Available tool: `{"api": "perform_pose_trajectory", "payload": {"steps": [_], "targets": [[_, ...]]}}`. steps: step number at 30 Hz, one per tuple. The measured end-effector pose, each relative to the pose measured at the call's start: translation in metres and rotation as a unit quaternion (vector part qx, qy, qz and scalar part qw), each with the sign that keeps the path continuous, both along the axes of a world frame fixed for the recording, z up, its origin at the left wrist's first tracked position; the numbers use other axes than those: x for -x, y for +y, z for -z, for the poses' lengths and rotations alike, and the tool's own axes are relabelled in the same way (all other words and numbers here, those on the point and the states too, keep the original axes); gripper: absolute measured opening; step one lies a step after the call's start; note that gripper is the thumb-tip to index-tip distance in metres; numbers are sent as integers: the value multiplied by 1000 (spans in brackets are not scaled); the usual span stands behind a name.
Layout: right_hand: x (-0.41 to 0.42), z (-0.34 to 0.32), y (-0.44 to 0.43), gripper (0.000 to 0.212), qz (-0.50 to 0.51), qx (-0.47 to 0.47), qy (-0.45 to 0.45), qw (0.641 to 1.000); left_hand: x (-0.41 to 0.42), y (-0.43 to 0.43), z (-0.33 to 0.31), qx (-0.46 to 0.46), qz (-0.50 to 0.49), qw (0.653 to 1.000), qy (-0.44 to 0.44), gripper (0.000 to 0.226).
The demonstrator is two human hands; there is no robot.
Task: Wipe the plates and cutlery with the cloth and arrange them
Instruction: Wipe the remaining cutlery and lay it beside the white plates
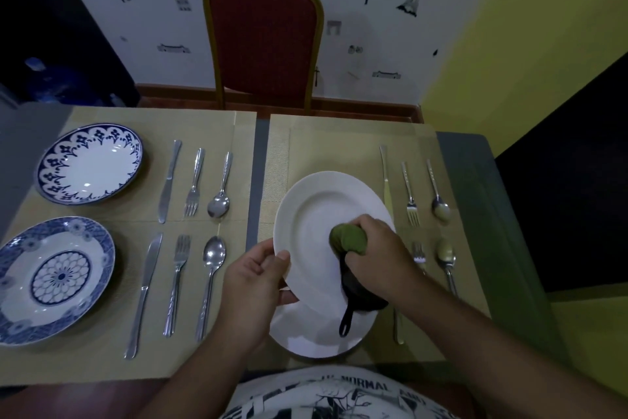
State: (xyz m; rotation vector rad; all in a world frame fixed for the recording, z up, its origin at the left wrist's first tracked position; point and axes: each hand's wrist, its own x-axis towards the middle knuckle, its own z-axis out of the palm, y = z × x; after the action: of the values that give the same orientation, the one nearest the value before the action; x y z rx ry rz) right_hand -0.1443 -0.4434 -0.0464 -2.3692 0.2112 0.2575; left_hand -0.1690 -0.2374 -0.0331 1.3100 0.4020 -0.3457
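Right hand (377,248): fingers curled round a bunched green cloth (348,238), pressing it on the face of a white plate (312,215), right of that plate's centre; left hand (258,279): pinches the same plate at its near-left rim, thumb on top, fingers beneath.

The plate is held tilted, its face turned up toward the camera; it reads as an oval with its long axis running away from the person; surface plain white, glossy, unpatterned. A dark object (353,299) with a looped, handle-like end hangs below the cloth; what it is cannot be told. A second white plate (306,340) lies flat beneath, on the right placemat (339,147).

Right of the plates: a far knife (385,177), fork (409,194) and spoon (438,198), long axes running away from the person, handles at the far end; the near set is partly hidden by the right arm.

On the left placemat (102,367): far cutlery (194,184) with handles pointing away; near cutlery (176,282) with handles toward the person; all roughly parallel. Two blue-patterned plates (90,164) lie left of them, one behind the other. A strip of grey counter (253,181) shows between the mats; a red chair (263,38) stands beyond.
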Motion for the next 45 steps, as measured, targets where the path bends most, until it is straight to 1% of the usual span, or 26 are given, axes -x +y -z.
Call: {"api": "perform_pose_trajectory", "payload": {"steps": [2, 4, 7, 9, 11, 13, 15, 17, 19, 21, 24, 26, 28, 31, 33, 34, 36, 37, 38, 39, 41, 42, 43, 45], "targets": [[8, 5, 2, 34, 10, -19, 9, 1000, 1, 0, 1, 3, 4, 1000, 8, 21], [2, 5, 1, 33, 62, -40, -5, 997, 3, -1, 1, 5, 12, 1000, 5, 21], [-20, -3, 1, 36, 134, -62, -61, 987, 0, -2, -1, 4, 30, 1000, -10, 22], [-32, -10, 8, 41, 125, -67, -87, 986, -3, -3, -3, 18, 44, 999, -9, 23], [-38, -17, 17, 45, 54, -66, -111, 990, -8, -3, -5, 29, 57, 998, -9, 24], [-33, -21, 23, 50, -67, -44, -118, 990, -15, -2, -5, 32, 57, 998, -10, 24], [-24, -22, 25, 53, -185, -25, -95, 978, -21, 1, -4, 36, 39, 999, 2, 23], [-15, -18, 19, 50, -268, 0, -55, 962, -24, 8, -2, 48, 15, 999, 21, 21], [-10, -12, 8, 45, -303, 39, -24, 952, -23, 11, 1, 52, -1, 998, 37, 21], [-4, -11, -1, 41, -299, 57, 5, 952, -20, 11, 4, 47, -2, 998, 49, 21], [2, -15, 2, 39, -304, 31, -3, 952, -15, 6, 8, 42, 17, 997, 59, 22], [-4, -17, 10, 42, -297, 12, -33, 954, -13, 2, 7, 36, 41, 997, 55, 23], [-20, -17, 12, 43, -258, 26, -63, 964, -12, -2, 4, 25, 57, 997, 43, 23], [-42, -18, -2, 44, -131, 70, -103, 984, -11, -2, -1, 21, 38, 999, 27, 22], [-48, -16, -12, 41, -55, 112, -128, 984, -13, -1, -3, 22, 31, 999, 10, 22], [-49, -14, -12, 40, -30, 110, -135, 984, -15, -1, -5, 20, 32, 999, 2, 22], [-47, -14, 0, 45, -7, 58, -122, 991, -18, -3, -6, 21, 32, 999, -3, 22], [-44, -17, 9, 49, -27, 24, -102, 994, -20, -4, -6, 23, 32, 999, -1, 22], [-41, -18, 16, 52, -75, 1, -86, 993, -22, -3, -6, 24, 31, 999, 2, 21], [-36, -19, 22, 52, -143, -5, -76, 987, -24, -2, -5, 26, 28, 999, 7, 21], [-25, -20, 24, 50, -266, 14, -53, 962, -27, 4, -2, 34, 6, 999, 20, 22], [-21, -20, 17, 49, -297, 28, -34, 954, -28, 7, 0, 37, -4, 999, 26, 22], [-17, -21, 9, 46, -307, 40, -15, 951, -29, 10, 2, 37, -9, 999, 29, 22], [-9, -24, -8, 40, -292, 62, 30, 954, -27, 11, 5, 28, -5, 999, 35, 21]]}}
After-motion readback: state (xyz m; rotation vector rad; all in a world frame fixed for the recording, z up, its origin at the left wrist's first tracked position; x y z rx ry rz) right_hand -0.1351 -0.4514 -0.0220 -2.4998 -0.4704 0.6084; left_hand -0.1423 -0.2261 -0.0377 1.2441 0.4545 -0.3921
